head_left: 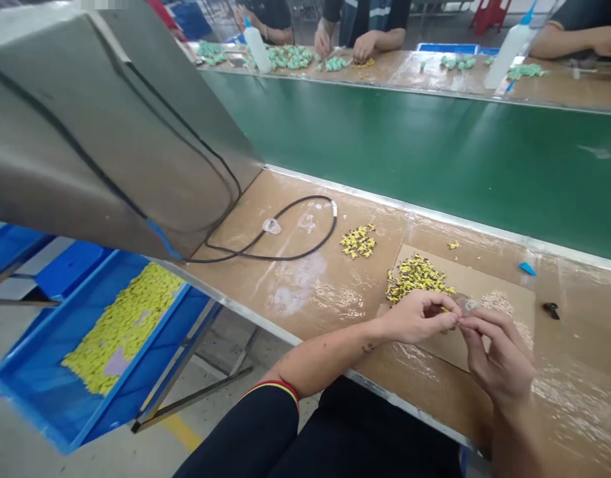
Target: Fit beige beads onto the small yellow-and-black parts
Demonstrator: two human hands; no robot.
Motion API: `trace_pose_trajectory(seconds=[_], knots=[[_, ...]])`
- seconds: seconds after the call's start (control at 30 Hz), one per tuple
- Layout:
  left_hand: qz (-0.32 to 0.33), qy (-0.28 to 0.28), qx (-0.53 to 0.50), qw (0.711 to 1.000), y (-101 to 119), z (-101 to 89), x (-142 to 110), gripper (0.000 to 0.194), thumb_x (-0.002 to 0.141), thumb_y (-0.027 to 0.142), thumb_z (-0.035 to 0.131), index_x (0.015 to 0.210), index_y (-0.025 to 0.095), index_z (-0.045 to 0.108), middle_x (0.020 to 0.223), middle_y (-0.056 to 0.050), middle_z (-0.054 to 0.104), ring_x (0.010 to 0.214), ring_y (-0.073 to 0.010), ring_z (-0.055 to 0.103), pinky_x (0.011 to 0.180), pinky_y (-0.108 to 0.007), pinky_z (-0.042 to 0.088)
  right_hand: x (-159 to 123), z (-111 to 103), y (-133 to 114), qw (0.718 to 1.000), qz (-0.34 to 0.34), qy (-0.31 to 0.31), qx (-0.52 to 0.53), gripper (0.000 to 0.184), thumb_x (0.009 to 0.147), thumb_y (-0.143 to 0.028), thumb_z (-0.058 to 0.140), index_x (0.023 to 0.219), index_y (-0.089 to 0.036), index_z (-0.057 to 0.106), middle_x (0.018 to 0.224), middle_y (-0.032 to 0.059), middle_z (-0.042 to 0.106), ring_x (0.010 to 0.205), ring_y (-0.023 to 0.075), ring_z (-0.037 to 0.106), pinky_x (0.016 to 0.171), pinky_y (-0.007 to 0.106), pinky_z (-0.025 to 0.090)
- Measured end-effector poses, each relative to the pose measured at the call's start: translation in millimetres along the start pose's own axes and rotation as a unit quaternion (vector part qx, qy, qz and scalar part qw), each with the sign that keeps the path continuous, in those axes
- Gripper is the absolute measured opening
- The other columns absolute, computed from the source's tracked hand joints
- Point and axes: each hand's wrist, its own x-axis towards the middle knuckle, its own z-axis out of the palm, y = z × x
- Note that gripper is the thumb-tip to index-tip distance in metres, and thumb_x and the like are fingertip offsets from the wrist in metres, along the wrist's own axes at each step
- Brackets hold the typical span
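Note:
My left hand and my right hand meet at their fingertips above a cardboard sheet. Both are pinched closed, and whatever lies between the fingers is too small and covered to make out. Just beyond my left hand is a heap of small yellow-and-black pieces. Small pale pieces lie on the cardboard behind my right hand. A clear round item shows right behind the fingertips, partly hidden. Farther left on the table sits a smaller group of yellow-and-black pieces.
A black cable loops over the table beside a large metal housing. A green conveyor belt runs behind. Blue tray at lower left holds yellow pieces. Blue cap and black object lie right. Co-workers' hands work across the belt.

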Motion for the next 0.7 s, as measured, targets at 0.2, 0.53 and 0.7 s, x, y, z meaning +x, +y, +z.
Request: trace_pose_trajectory(seconds=[0.2, 0.53, 0.7], knots=[[-0.008, 0.018, 0.043, 0.999, 7, -2.8, -2, 0.043, 0.082, 0.056, 0.074, 0.078, 0.015, 0.061, 0.066, 0.002, 0.054, 0.059, -0.0095, 0.046, 0.058, -0.024, 0.036, 16, 0, -5, 0.998, -0.052, -0.020, -0.026, 0.021, 0.091, -0.007, 0.067, 0.105, -0.023, 0.070, 0.089, 0.0046, 0.070, 0.079, 0.0176, 0.070, 0.066, 0.029, 0.059], [0.051, 0.023, 0.132, 0.990, 12, -2.5, -5, 0.026, 0.087, 0.039, 0.063, 0.075, 0.017, 0.058, 0.067, 0.002, 0.053, 0.062, -0.0108, 0.044, 0.062, -0.024, 0.038, 14, 0, -6, 0.997, -0.073, -0.004, -0.034, 0.026, 0.088, -0.006, 0.071, 0.105, -0.026, 0.073, 0.081, 0.0029, 0.069, 0.069, 0.0164, 0.064, 0.062, 0.031, 0.053], [0.057, 0.023, 0.157, 0.986, 10, -2.6, -5, 0.031, 0.089, 0.043, 0.062, 0.074, 0.017, 0.058, 0.068, 0.001, 0.055, 0.063, -0.0119, 0.046, 0.061, -0.024, 0.038, 16, 0, -6, 0.997, -0.070, -0.016, -0.041, 0.020, 0.087, -0.011, 0.070, 0.097, -0.027, 0.075, 0.075, 0.0017, 0.068, 0.062, 0.0155, 0.061, 0.057, 0.031, 0.051]])
